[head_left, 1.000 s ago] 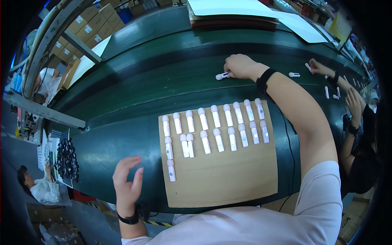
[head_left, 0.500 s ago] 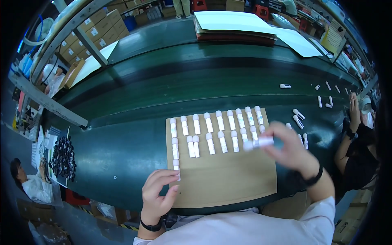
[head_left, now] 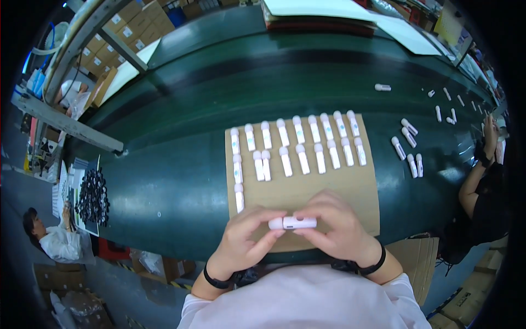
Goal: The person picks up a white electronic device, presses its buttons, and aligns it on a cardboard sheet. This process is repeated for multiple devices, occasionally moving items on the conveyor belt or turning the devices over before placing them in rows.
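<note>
Close to me, over the near part of a brown cardboard sheet (head_left: 350,189), I hold a small white wand-shaped device (head_left: 293,223) sideways. Its rounded head points left, and a dark slot shows on its body. My left hand (head_left: 246,238) pinches the head end between thumb and fingers. My right hand (head_left: 339,227) grips the body end the same way. Beyond my hands, several similar devices lie in two rows on the sheet, heads away from me. Another device (head_left: 239,198) begins a third row at the left edge, just beyond my left hand.
Several loose devices lie on the green table (head_left: 164,181) to the right, including one near device (head_left: 398,148). A pile of black parts (head_left: 93,200) sits at far left. A metal frame post (head_left: 82,126) stands left. Co-workers are at both sides; paper stacks (head_left: 323,10) lie far off.
My right hand has brought its device from the sheet's right side to the near middle. My left hand has left the third-row device and joined the hold. The view has tilted down.
</note>
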`<state>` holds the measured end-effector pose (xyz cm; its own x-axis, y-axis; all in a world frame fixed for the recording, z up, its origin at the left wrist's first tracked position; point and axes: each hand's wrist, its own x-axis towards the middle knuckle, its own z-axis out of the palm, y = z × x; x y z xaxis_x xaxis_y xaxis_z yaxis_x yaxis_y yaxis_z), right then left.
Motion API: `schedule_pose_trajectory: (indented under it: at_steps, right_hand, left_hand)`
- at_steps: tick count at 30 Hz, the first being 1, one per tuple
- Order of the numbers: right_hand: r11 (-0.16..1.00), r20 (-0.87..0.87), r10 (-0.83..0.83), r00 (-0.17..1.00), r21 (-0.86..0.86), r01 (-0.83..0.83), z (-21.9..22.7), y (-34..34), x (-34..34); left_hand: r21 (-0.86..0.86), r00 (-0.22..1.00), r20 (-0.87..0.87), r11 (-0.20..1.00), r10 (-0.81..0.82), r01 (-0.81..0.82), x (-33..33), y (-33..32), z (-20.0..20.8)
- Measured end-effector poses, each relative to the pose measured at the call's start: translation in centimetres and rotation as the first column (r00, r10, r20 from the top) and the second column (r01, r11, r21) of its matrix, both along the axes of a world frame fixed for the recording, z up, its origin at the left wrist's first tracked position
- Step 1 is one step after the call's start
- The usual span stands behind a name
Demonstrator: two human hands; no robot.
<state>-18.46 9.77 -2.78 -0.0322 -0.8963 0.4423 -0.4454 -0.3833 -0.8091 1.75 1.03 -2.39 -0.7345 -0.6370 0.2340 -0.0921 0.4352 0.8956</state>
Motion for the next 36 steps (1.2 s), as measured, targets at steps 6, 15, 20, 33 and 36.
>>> schedule_pose_trajectory:
  at_steps: [6,15,20,33,36]
  right_hand:
    - [0.945,0.402,0.016,0.916,0.293,-0.145,-1.3,0.6,0.0]
    - [1.000,0.094,0.017,0.995,0.017,-0.019,-1.8,0.8,-0.1]
    - [0.996,0.027,0.003,1.000,-0.094,0.000,-1.8,0.7,0.4]
    - [0.995,0.087,0.010,0.996,-0.102,-0.002,-1.7,0.8,0.4]
    - [0.994,0.080,0.008,0.997,-0.112,0.001,-1.8,0.8,0.4]
  left_hand:
    - [-0.253,0.997,-0.080,0.967,0.009,-0.029,-0.5,-0.3,-0.6]
    - [-0.266,0.999,-0.044,0.964,-0.017,0.005,-0.8,0.3,-0.3]
    - [-0.243,0.997,-0.063,0.970,-0.039,0.023,-1.3,0.5,-0.7]
    - [-0.270,0.996,-0.094,0.963,-0.010,-0.016,-1.4,0.7,-0.7]
    - [-0.273,0.995,-0.102,0.962,-0.021,-0.008,-1.5,0.7,-0.7]
